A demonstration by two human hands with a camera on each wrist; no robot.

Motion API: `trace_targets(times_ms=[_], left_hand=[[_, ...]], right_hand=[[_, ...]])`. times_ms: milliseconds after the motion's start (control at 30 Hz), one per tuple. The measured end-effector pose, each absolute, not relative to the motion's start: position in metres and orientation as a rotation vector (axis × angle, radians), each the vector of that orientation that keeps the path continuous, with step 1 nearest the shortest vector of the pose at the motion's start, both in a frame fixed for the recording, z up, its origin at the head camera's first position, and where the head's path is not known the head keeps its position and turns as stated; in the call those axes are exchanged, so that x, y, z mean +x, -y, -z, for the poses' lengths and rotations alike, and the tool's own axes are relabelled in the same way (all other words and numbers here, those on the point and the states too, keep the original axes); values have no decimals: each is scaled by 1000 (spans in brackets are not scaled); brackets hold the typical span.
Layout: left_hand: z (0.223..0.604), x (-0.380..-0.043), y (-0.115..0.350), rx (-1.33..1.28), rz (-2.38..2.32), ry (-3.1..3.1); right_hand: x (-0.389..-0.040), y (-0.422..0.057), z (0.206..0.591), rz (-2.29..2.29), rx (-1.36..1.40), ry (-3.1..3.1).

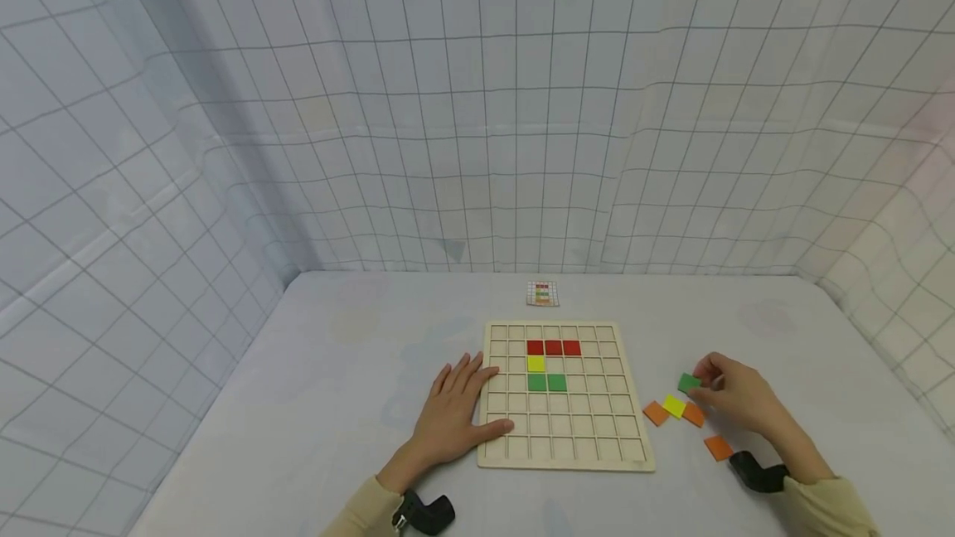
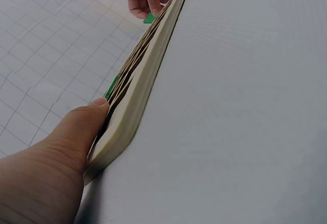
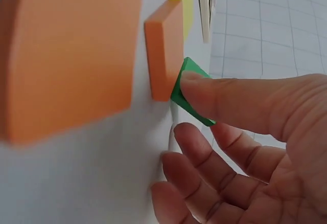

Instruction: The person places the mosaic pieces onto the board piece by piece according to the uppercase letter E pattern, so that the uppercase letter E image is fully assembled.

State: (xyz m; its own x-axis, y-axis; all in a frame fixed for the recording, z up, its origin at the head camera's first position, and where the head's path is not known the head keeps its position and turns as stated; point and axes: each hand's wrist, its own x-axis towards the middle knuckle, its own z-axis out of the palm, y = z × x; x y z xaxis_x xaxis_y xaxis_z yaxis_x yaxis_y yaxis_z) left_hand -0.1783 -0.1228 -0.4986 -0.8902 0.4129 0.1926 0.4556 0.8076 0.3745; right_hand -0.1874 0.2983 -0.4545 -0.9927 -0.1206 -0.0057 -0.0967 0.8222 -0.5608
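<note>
A wooden grid board (image 1: 597,426) lies on the white table. Spread along its left side, my left hand (image 1: 450,423) has its fingers straight, with the thumb lying on the board's top. To the right of the board, my right hand (image 1: 737,394) pinches a green square tile (image 1: 688,384) by thumb and fingers, held tilted in the right wrist view. Close beneath that hand are a yellow tile (image 1: 674,406) and orange tiles (image 1: 656,413). Set in the grid are three red tiles (image 1: 553,347) in a row, one yellow tile (image 1: 535,364) and two green tiles (image 1: 547,383).
Behind the board lies a small printed card (image 1: 542,294) showing a coloured grid pattern. Another orange tile (image 1: 719,447) is nearer the right wrist. White grid-lined cloth (image 1: 477,123) hangs around the table's back and sides.
</note>
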Motion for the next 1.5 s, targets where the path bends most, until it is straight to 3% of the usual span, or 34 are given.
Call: trace_targets(times_ms=[300,1067,1500], left_hand=[[498,-179,122,-705,646,2886],[500,-178,123,-699,656,2886],[499,-178,122,-700,640,2888]], right_hand=[[-186,-282,452,966,-221,-2981],[-199,-184,450,1213,-738,-2833],[-205,-171,456,1019,-704,-2978]])
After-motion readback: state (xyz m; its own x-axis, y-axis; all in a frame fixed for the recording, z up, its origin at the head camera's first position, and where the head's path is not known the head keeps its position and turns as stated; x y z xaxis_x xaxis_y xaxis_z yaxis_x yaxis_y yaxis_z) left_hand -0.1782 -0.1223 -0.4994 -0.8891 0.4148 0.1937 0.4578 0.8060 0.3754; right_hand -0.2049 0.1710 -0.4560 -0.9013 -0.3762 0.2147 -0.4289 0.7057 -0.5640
